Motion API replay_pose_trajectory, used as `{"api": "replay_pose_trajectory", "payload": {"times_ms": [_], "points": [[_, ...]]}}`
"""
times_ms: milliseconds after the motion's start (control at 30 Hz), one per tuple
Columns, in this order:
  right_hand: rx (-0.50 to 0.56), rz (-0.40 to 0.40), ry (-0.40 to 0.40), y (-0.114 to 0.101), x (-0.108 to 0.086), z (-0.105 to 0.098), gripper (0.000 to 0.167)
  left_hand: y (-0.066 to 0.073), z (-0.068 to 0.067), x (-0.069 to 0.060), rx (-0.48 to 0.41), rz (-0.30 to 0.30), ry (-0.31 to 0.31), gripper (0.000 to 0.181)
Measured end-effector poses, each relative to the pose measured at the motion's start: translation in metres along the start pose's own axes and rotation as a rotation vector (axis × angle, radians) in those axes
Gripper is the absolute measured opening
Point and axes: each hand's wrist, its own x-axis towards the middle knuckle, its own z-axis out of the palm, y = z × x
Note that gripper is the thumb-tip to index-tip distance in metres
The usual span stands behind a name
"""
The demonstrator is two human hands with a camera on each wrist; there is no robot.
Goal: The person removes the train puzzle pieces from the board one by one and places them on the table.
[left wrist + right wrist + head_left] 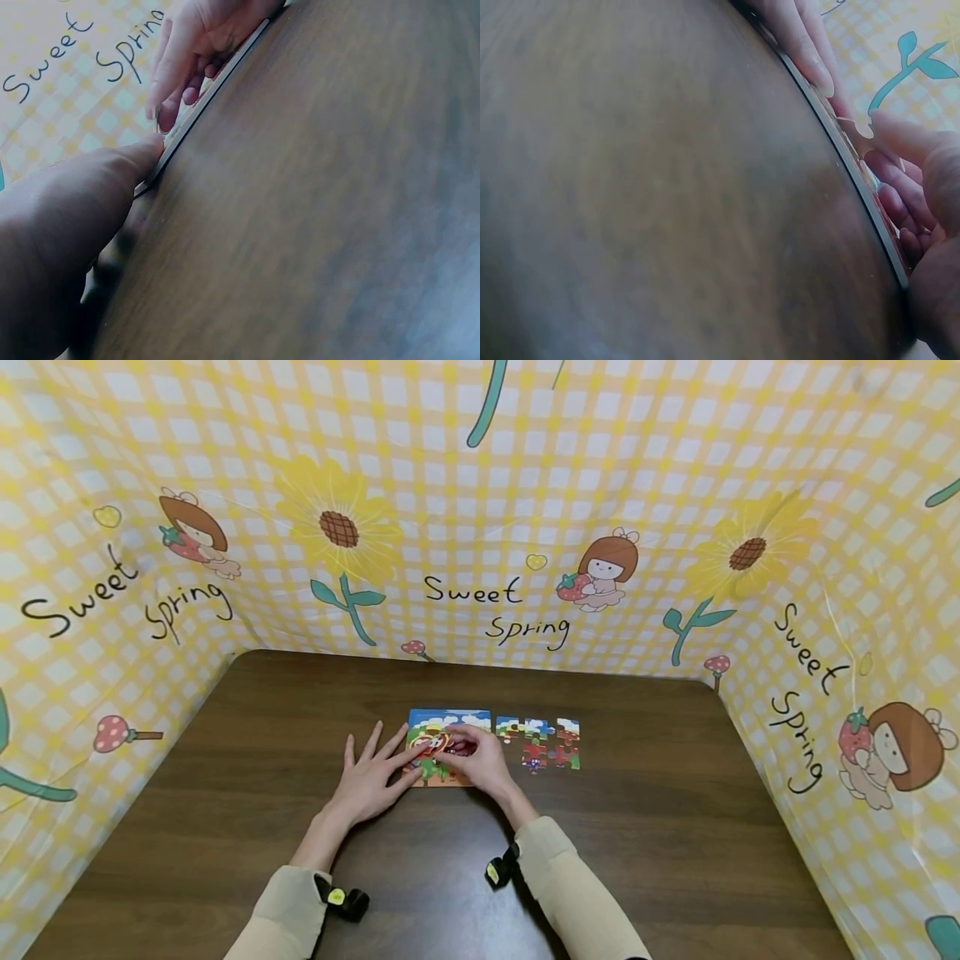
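So there's one puzzle board (450, 715) sitting just below the middle of the frame, with two hands working over it. The left hand (367, 785) comes in from the lower left, fingers spread and not wrapped round anything, a couple of fingertips resting on the board's left part, I'd guess to keep it from sliding. The right hand (483, 762) is over the board's right part, thumb and fingers pinching what looks like one thin piece (855, 133) held edge-up in the right wrist view, probably so it can be turned or angled easily. Just right of the board are the loose pieces (567, 731), laid flat with the picture showing, likely so they're easy to tell apart and within reach. I can make out three bits along the top, more below, but they butt together so I can't give an honest total. Otherwise: one brown table (645, 827), two pale sleeves (577, 881), two black wrist cameras (347, 904), and two whole sunflowers on the checked cloth (465, 543) across the upper frame
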Motion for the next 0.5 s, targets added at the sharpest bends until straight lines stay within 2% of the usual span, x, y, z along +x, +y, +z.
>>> {"api": "replay_pose_trajectory", "payload": {"times_ms": [133, 300, 500], "points": [[0.012, 0.001, 0.004, 0.0, -0.001, 0.0, 0.046, 0.0, 0.0, 0.0, -0.002, 0.002, 0.012, 0.057], [0.028, -0.004, 0.004, -0.001, 0.0, -0.002, 0.045, -0.003, 0.002, -0.001, -0.007, 0.006, 0.031, 0.068], [0.032, -0.001, -0.001, -0.007, 0.002, -0.018, 0.043, -0.002, 0.001, 0.0, 0.005, -0.01, 0.012, 0.072]]}}
